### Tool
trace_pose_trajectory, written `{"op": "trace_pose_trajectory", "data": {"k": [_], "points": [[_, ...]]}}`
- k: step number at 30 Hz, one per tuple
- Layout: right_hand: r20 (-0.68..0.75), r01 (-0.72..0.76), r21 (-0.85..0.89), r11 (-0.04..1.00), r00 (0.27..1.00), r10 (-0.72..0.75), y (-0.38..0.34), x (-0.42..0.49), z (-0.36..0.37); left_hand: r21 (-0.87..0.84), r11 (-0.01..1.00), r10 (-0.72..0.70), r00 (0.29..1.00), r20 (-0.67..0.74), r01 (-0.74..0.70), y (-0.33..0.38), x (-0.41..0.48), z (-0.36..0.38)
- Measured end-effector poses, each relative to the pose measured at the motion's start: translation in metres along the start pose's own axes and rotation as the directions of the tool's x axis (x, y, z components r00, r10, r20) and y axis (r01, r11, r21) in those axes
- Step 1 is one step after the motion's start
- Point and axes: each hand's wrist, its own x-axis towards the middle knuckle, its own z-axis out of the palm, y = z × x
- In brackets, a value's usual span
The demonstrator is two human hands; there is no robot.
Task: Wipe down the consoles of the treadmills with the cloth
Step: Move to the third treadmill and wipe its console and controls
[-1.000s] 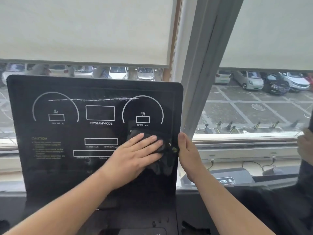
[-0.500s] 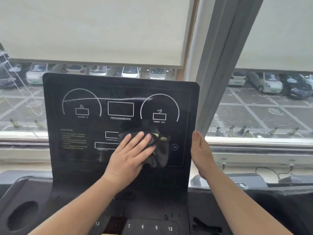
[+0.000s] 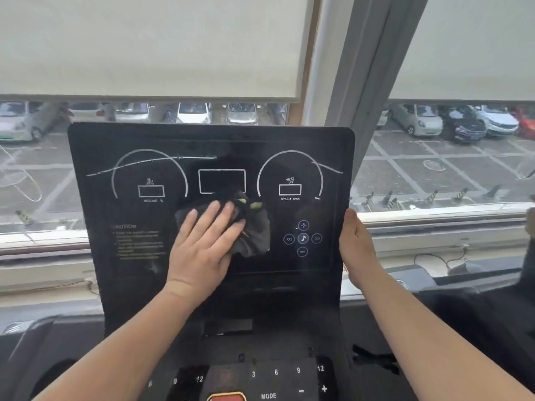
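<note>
Head: flat left hand presses cloth on upright console; right hand clasps edge.

On the black glossy treadmill console panel: "SPEED km/h" label up-right of left hand; blurred "CAUTION" heading left of it, lines below unreadable. Music-note, +, − icons just left of right hand. Lower black keypad below both hands: 3, 6, 9, 12, "MODE", +.

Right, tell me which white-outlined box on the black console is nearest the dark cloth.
The white-outlined centre box, biggest of the three: the dark cloth under the left hand reaches its lower edge.
</note>
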Motion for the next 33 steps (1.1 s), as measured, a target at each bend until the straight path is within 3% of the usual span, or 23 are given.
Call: {"op": "trace_pose_trajectory", "data": {"k": [3,5,6,9,11,13,15,16,18,20,21,22,24,26,28,30,33], "points": [[-0.208,0.012,-0.081,0.997,0.978,-0.028,-0.006,-0.008,0.009,-0.012,0.948,0.318,0.938,0.136,-0.319,-0.038,-0.019,-0.014],[-0.405,0.066,-0.308,0.949,0.893,-0.194,-0.016,-0.018,0.017,-0.033,0.906,0.419,0.885,0.202,-0.422,-0.068,-0.02,-0.025],[-0.431,0.134,-0.395,0.909,0.847,-0.312,-0.023,-0.025,0.026,-0.031,0.903,0.425,0.88,0.213,-0.429,-0.083,-0.018,-0.031],[-0.277,0.454,-0.494,0.741,0.726,-0.629,-0.044,-0.052,0.068,0.029,0.961,0.269,0.955,0.127,-0.275,-0.127,-0.001,-0.05],[-0.123,0.571,-0.539,0.619,0.674,-0.728,-0.054,-0.066,0.096,-0.002,0.999,0.036,0.999,0.018,-0.036,-0.141,0.009,-0.058],[0.008,0.628,-0.552,0.549,0.662,-0.749,-0.062,-0.076,0.117,-0.102,0.965,-0.248,0.968,-0.042,0.242,-0.126,0.006,-0.059],[0.085,0.661,-0.56,0.499,0.645,-0.76,-0.076,-0.083,0.129,-0.149,0.923,-0.363,0.931,-0.038,0.354,-0.104,-0.013,-0.05],[0.117,0.676,-0.573,0.464,0.628,-0.77,-0.083,-0.083,0.132,-0.138,0.942,-0.311,0.95,-0.009,0.307,-0.099,-0.026,-0.045],[0.184,0.686,-0.612,0.392,0.606,-0.774,-0.098,-0.079,0.134,-0.104,0.993,-0.04,0.996,0.079,0.049,-0.106,-0.051,-0.042],[0.248,0.675,-0.666,0.317,0.602,-0.759,-0.114,-0.072,0.135,-0.12,0.97,0.227,0.962,0.15,-0.21,-0.131,-0.056,-0.051],[0.276,0.668,-0.69,0.279,0.6,-0.751,-0.123,-0.069,0.138,-0.117,0.96,0.271,0.948,0.167,-0.253,-0.143,-0.051,-0.057],[0.301,0.662,-0.709,0.243,0.596,-0.745,-0.131,-0.066,0.143,-0.106,0.967,0.247,0.956,0.157,-0.233,-0.152,-0.043,-0.062],[0.343,0.656,-0.733,0.182,0.587,-0.734,-0.144,-0.059,0.151,-0.097,0.995,0.023,0.996,0.088,-0.015,-0.158,-0.027,-0.069],[0.364,0.642,-0.75,0.163,0.605,-0.708,-0.153,-0.053,0.158,-0.144,0.961,-0.235,0.972,0.019,0.235,-0.153,-0.02,-0.071],[0.378,0.629,-0.762,0.153,0.625,-0.683,-0.158,-0.048,0.163,-0.177,0.922,-0.352,0.936,-0.018,0.344,-0.139,-0.025,-0.065],[0.383,0.627,-0.766,0.138,0.619,-0.685,-0.158,-0.044,0.164,-0.147,0.938,-0.319,0.948,-0.008,0.314,-0.127,-0.044,-0.055],[0.372,0.648,-0.747,0.151,0.595,-0.712,-0.158,-0.042,0.161,-0.088,0.996,-0.024,0.994,0.108,0.033,-0.127,-0.072,-0.052]]}}
